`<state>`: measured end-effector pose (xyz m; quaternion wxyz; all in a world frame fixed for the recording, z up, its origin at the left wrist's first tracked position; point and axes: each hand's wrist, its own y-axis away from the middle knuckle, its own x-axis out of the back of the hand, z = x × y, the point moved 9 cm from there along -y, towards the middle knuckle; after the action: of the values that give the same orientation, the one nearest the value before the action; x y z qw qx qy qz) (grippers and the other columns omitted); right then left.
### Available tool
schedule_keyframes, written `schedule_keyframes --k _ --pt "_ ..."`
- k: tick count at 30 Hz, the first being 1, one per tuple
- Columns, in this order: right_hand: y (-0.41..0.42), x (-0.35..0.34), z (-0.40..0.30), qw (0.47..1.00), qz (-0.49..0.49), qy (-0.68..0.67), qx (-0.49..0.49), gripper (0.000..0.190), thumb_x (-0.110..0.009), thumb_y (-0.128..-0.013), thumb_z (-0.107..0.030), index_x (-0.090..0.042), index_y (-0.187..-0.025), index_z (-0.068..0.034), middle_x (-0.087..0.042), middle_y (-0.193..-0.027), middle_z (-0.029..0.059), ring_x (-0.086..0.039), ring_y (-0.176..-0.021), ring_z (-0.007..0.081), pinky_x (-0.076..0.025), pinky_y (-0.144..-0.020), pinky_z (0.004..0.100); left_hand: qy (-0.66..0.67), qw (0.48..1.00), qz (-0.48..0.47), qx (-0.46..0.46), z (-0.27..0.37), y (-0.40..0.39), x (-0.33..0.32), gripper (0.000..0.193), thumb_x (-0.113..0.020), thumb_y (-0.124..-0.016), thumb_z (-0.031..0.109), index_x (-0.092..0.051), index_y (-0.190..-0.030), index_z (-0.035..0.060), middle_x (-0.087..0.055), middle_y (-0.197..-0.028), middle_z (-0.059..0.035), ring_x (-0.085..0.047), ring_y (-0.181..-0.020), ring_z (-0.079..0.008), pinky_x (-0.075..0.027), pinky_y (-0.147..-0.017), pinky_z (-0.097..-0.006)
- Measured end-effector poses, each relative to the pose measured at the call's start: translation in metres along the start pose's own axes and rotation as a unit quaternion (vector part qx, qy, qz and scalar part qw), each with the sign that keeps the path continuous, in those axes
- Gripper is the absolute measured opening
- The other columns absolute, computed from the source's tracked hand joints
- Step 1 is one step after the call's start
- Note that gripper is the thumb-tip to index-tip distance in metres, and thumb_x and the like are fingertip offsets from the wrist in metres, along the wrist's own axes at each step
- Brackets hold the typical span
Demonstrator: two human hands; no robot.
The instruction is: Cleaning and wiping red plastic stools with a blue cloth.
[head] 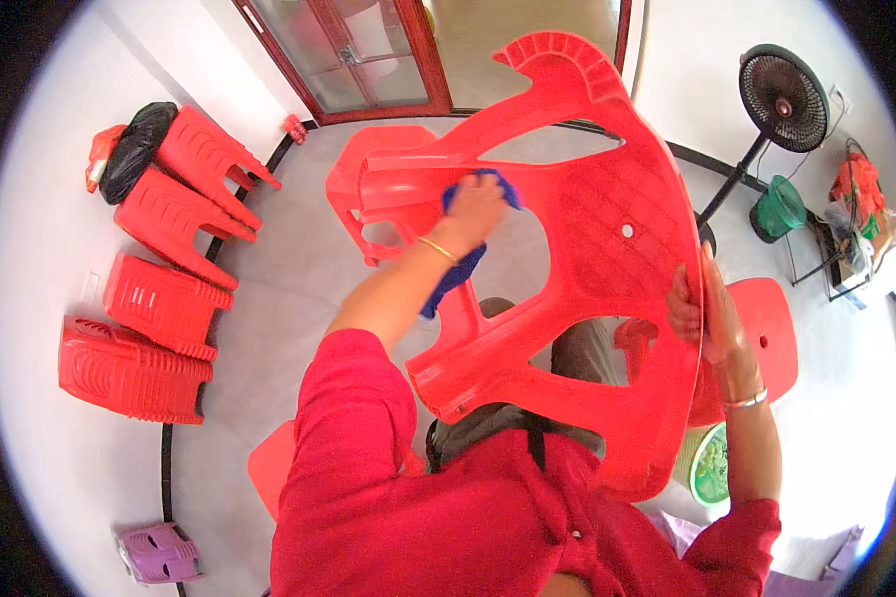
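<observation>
A large red plastic chair [601,257] is tilted in front of my body, with its broad panel to the right and its leg-like parts to the left. My left hand [479,203] is on a blue cloth [457,280], pressing it against the chair's upper left part; motion blurs the fingers. A loose end of that cloth hangs below my wrist. At the right, my right hand [705,310] grips the chair's curved outer edge, its fingers partly hidden by the rim. Behind the chair's left end stands a red plastic stool [347,179], partly covered.
Stacked red stools [138,369] line the left wall, with a black plastic bag [138,153] on top of some. A purple stool [160,554] lies lower left. Right of me are another red stool [769,336], a green-lined bin [709,466] and a standing fan [784,101].
</observation>
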<state>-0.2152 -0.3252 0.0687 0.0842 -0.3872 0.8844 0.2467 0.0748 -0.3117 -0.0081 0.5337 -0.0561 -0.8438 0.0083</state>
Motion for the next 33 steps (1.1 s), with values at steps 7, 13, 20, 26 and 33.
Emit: schedule_keyframes --k 7,13,20,26,33 --pt "-0.008 0.021 0.001 0.996 0.080 -0.044 -0.023 0.050 -0.038 -0.088 -0.064 -0.041 -0.071 -0.017 -0.028 -0.050 -0.0081 -0.023 -0.037 0.0031 -0.016 -0.032 0.0177 -0.017 0.995 0.032 0.091 -0.079 0.082 0.045 0.032 -0.055 -0.078 0.009 -0.055 -0.109 0.0120 -0.052 -0.109 -0.0082 -0.049 -0.097 -0.0327 -0.051 -0.068 -0.0429" --pt "-0.022 0.006 -0.003 0.997 -0.034 -0.073 -0.017 0.051 -0.038 -0.089 -0.063 -0.033 -0.066 -0.017 -0.025 -0.049 -0.0083 -0.022 -0.037 0.0024 -0.016 -0.031 0.0165 0.016 0.989 0.043 0.137 -0.090 0.138 0.075 0.053 -0.067 -0.067 0.008 -0.050 -0.117 0.0096 -0.054 -0.105 -0.0127 -0.051 -0.094 -0.0347 -0.047 -0.074 -0.0419" --pt "-0.025 0.016 -0.004 0.994 -0.003 -0.103 -0.032 0.052 -0.038 -0.088 -0.064 -0.039 -0.067 -0.016 -0.026 -0.048 -0.0074 -0.023 -0.036 0.0035 -0.018 -0.030 0.0176 0.430 0.887 0.127 0.113 -0.009 0.138 0.145 0.048 -0.070 -0.066 0.018 -0.054 -0.110 0.0056 -0.059 -0.097 -0.0145 -0.059 -0.091 -0.0306 -0.047 -0.081 -0.0377" --pt "-0.023 0.015 -0.007 0.996 0.016 -0.084 -0.025 0.052 -0.038 -0.088 -0.064 -0.040 -0.068 -0.015 -0.026 -0.048 -0.0072 -0.023 -0.036 0.0039 -0.018 -0.030 0.0177 0.405 0.910 -0.082 0.042 0.150 0.164 0.007 0.058 -0.057 -0.083 0.030 -0.039 -0.129 0.0010 -0.050 -0.119 -0.0217 -0.050 -0.108 -0.0385 -0.042 -0.092 -0.0422" --pt "-0.022 0.022 -0.001 0.993 -0.017 -0.113 -0.020 0.051 -0.038 -0.089 -0.062 -0.039 -0.068 -0.015 -0.026 -0.050 -0.0072 -0.024 -0.039 0.0035 -0.019 -0.031 0.0166 0.449 0.876 -0.168 0.060 0.131 0.186 0.023 0.062 -0.057 -0.081 0.035 -0.041 -0.127 -0.0020 -0.051 -0.112 -0.0260 -0.051 -0.104 -0.0400 -0.043 -0.088 -0.0442"
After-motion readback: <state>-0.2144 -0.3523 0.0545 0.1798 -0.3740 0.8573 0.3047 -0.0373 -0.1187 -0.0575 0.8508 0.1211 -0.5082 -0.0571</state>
